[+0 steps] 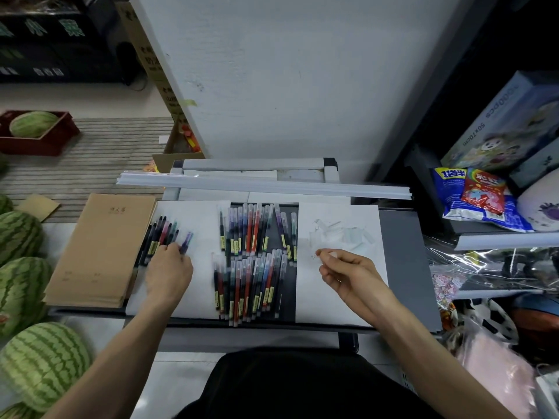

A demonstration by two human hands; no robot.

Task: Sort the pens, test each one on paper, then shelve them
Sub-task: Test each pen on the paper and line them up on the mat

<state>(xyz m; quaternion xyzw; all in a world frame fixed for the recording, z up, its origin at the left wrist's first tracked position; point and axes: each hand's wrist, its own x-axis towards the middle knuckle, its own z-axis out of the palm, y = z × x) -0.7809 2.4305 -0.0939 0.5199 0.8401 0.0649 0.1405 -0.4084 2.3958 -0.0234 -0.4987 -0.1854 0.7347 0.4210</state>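
Note:
Several capped pens (254, 234) of mixed colours lie in two rows on the dark shelf board between two white paper sheets. On the left sheet (202, 225) a smaller fan of uncapped pens (158, 237) lies by a stack of brown notebooks. My left hand (169, 267) rests on that sheet and is shut on a purple pen (186, 241), next to the fan. My right hand (344, 267) hovers over the right sheet (338, 300), pinching a small clear pen cap (332, 254). Several clear caps (341, 234) lie loose on the right sheet.
Brown notebooks (99, 249) sit at the left. A long white strip bundle (263, 184) crosses the back of the board. Watermelons (42, 362) line the floor on the left. Shelves with snack bags (475, 195) and boxes stand at the right.

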